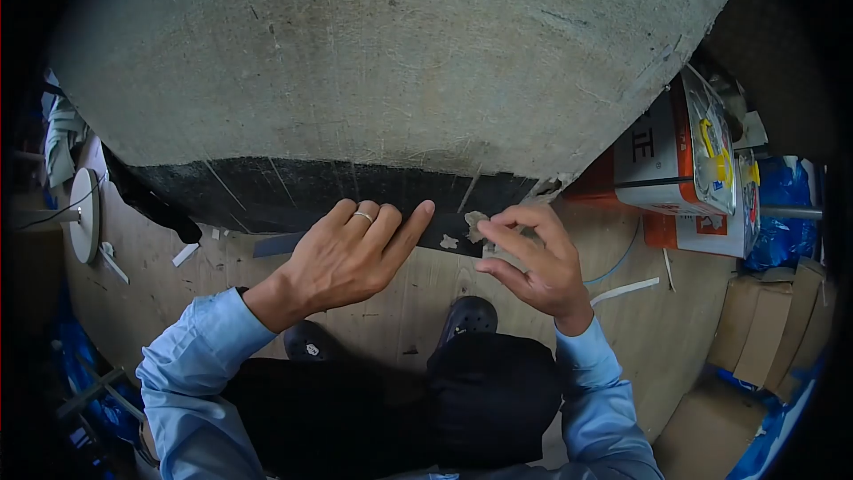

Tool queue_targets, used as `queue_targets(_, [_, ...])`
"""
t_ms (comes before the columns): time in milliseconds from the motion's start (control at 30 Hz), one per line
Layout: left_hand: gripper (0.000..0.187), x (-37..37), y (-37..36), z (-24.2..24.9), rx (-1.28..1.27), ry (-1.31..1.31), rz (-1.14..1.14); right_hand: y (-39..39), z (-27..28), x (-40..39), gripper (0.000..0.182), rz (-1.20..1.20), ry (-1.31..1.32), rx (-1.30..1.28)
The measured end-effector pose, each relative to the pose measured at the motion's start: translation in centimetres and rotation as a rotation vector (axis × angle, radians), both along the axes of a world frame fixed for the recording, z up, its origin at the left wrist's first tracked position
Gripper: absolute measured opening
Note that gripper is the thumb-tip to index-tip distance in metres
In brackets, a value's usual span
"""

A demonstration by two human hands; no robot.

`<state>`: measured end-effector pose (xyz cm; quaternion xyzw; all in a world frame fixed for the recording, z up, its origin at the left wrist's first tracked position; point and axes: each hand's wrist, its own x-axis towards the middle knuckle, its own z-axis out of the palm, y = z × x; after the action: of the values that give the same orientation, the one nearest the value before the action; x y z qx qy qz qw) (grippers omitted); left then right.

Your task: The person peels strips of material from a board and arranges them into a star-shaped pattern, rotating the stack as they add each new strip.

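A large block covered in rough grey fabric (400,62) fills the top of the view, with a black band (204,188) along its near edge. My left hand (351,253) wears a ring and lies over a dark strip (275,245) at that edge. Its fingers are partly bent and the index finger is stretched out; the thumb is hidden. By the strip's right end, my right hand (538,262) has thumb and index finger apart. A torn greyish scrap (476,224) is at its index fingertip, and a smaller pale scrap (449,242) lies on the strip.
At right stand a red-and-white can (653,160), a clear container with a yellow cap (721,164), a blue plastic bag (782,213) and cardboard boxes (755,329). White offcuts (626,289) lie on the wooden floor (373,338). A round white base (84,215) stands at left.
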<state>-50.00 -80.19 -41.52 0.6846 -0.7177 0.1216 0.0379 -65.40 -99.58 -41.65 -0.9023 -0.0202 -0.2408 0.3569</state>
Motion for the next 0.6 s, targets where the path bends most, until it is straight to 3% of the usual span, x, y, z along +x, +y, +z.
queue_targets(67, [0.043, 0.1, 0.3, -0.2, 0.024, -0.002, -0.008, -0.5, -0.4, -0.3, 0.042, 0.180, 0.118, 0.077])
queue_targets(200, [0.040, 0.2, 0.7, -0.7, 0.092, 0.042, -0.066, -0.7, -0.6, -0.3, 0.037, 0.137, 0.123, -0.002])
queue_targets(267, [0.039, 0.0, 0.7, -0.9, 0.110, 0.071, -0.089, -0.6, -1.0, -0.5, 0.033, 0.231, 0.127, -0.077])
queue_targets(600, [0.037, 0.3, 0.9, -1.9, 0.137, 0.189, -0.223, 0.1, -3.1, -1.7, 0.014, 0.304, 0.241, -0.087])
